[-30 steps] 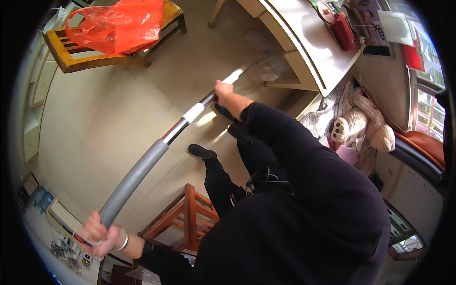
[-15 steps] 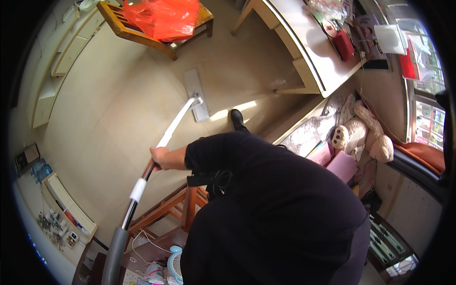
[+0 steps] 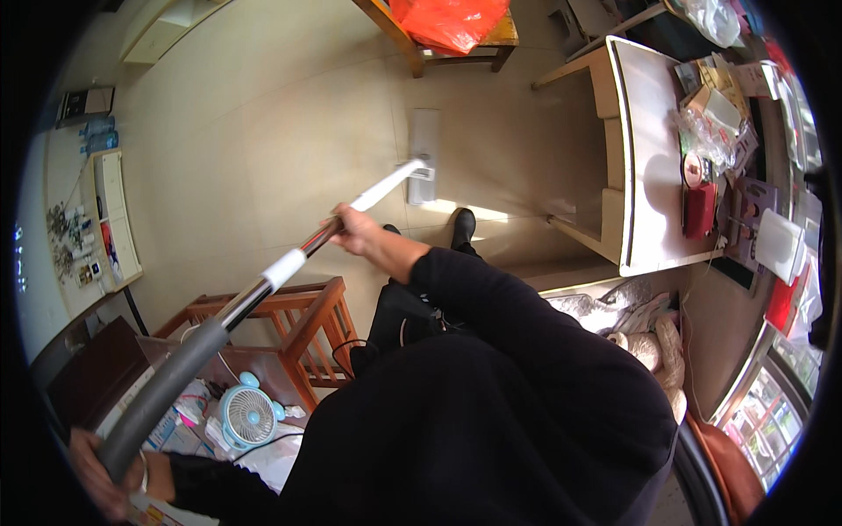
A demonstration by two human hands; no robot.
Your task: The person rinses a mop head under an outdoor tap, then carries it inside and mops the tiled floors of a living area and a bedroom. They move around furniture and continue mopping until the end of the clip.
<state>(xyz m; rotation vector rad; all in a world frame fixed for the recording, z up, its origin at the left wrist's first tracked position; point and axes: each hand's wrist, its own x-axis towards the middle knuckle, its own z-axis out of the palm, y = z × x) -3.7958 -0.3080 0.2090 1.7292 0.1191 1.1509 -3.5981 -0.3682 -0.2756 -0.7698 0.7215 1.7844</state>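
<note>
A flat mop [image 3: 239, 302] slants across the view, from its grey grip at the lower left up to its pale, rectangular head [image 3: 424, 131] flat on the tiled floor. My left hand [image 3: 107, 478] is closed round the end of the grey grip. Farther up the pole, above the white collar, my right hand [image 3: 353, 230] wraps the shaft. My dark-sleeved right arm reaches over from the right. The mop head lies just ahead of my black shoe [image 3: 463, 228].
A wooden chair [image 3: 408, 57] bearing a red plastic bag [image 3: 452, 24] stands ahead. On the right is a cluttered desk [image 3: 645, 131]; a stuffed toy [image 3: 671, 351] lies nearer. A wooden chair [image 3: 307, 329] and a table with a blue fan [image 3: 248, 414] are at near left.
The view has swung left, so the chair, desk and mop sit farther right in it. My left hand on the grip has come into view. My right hand still holds the pole.
</note>
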